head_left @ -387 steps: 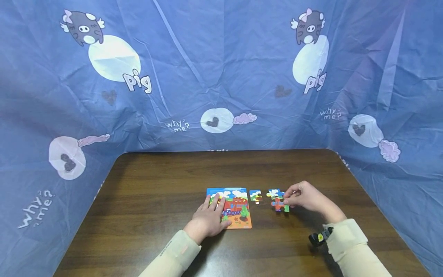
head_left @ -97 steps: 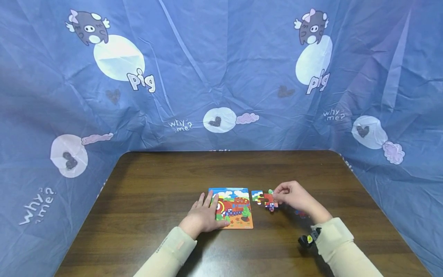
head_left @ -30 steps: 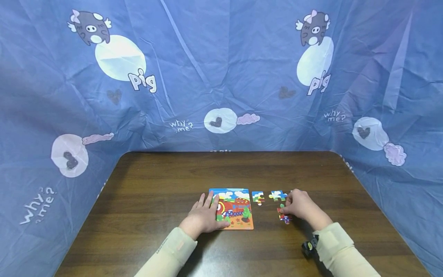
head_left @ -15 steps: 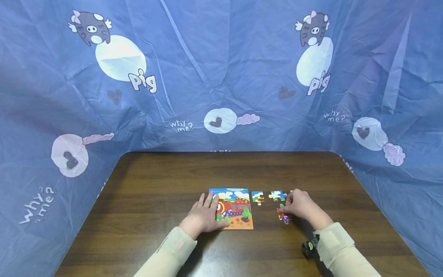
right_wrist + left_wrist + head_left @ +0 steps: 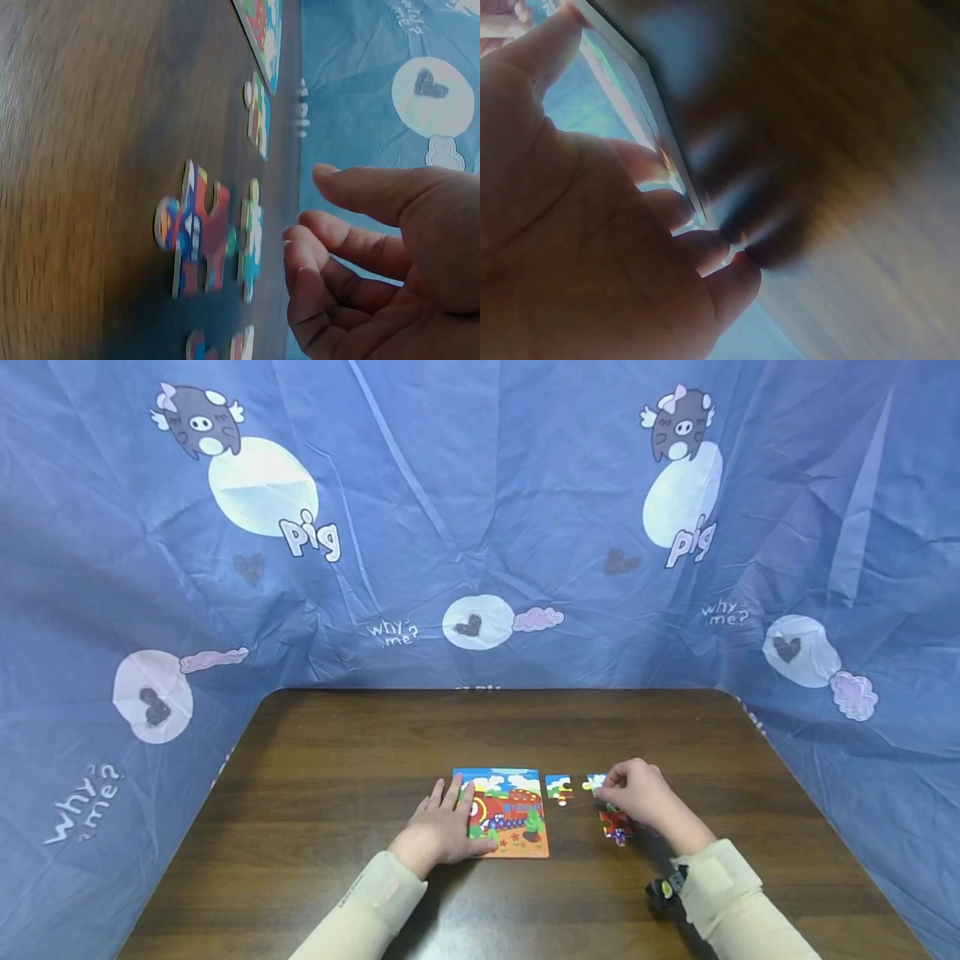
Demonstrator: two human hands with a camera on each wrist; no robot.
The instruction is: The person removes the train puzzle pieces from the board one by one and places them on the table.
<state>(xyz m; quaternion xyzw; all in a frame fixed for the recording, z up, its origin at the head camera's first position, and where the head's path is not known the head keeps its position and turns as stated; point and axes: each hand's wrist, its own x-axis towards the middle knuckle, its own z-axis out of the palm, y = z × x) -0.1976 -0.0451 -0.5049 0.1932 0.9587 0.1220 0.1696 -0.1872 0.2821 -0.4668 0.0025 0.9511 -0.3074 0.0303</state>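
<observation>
Across the blue curtain [image 5: 480, 510] in front of me I read "pig" twice, once below each of two cartoon pigs [image 5: 201, 422], and "why me?" three times; the tiny print on the left sleeve [image 5: 375, 893] is too small to make out. The left hand [image 5: 435, 837] lies palm down, fingers straight and spread, its fingertips and thumb resting on the left side of the one train picture board [image 5: 513, 835], which sits on the brown table [image 5: 375, 735]. The right hand [image 5: 637, 793] bends down over the loose pieces, fingers loosely curled, thumb apart from the fingertips, with nothing gripped between them. I count at least five pieces: a sky piece [image 5: 557, 787] just beside the board, a cloud piece [image 5: 594, 781] near the right fingertips, a red piece [image 5: 617, 827] nearer the person, and two partly seen pieces [image 5: 199, 346] beyond, cut off by the right wrist view's edge.
</observation>
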